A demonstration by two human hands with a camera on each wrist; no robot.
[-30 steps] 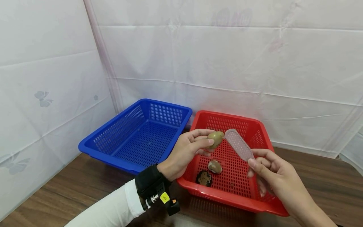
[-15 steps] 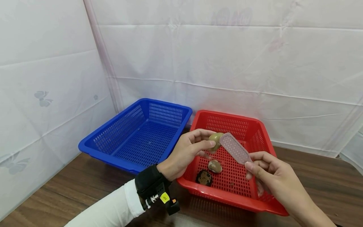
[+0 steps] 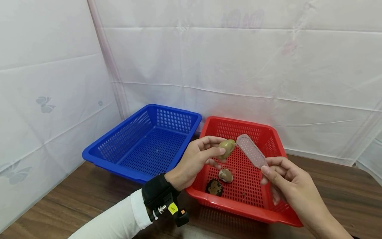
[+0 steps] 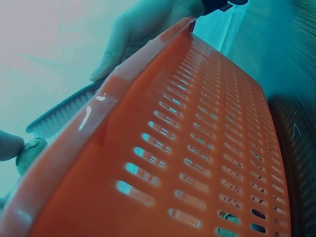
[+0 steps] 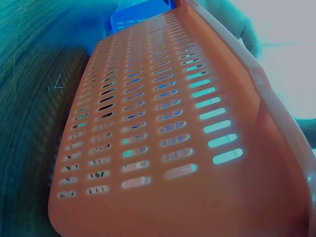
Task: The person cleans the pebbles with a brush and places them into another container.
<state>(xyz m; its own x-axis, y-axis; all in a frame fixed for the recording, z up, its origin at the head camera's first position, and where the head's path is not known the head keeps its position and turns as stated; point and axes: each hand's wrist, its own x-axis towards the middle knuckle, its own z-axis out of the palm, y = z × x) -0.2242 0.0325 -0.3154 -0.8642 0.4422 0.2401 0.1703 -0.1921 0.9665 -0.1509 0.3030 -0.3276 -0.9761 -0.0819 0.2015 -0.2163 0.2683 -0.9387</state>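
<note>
My left hand [image 3: 192, 162] pinches a smooth, olive-green, rounded piece [image 3: 228, 148] that looks like a shell, over the red basket [image 3: 244, 207]. In my right hand [image 3: 293, 187] is a pink scrubbing brush [image 3: 252, 152], gripped at its near end with the dotted back upward. The brush tip sits right beside the green piece; whether they touch I cannot tell. Bristles hang under the brush [image 4: 64, 113] in the left wrist view. On the basket floor lie a brown-and-white rounded piece [image 3: 225, 175] and a black-and-tan roundish piece [image 3: 214, 187].
A blue basket [image 3: 149, 146] stands left of the red one on the dark wooden table [image 3: 74, 196]. White sheeting [image 3: 232, 66] rises behind and at the left. Red basket walls fill most of both wrist views.
The brush moved down and left across the green piece, covering part of it, then came back up and right. The left hand has stayed nearly still.
</note>
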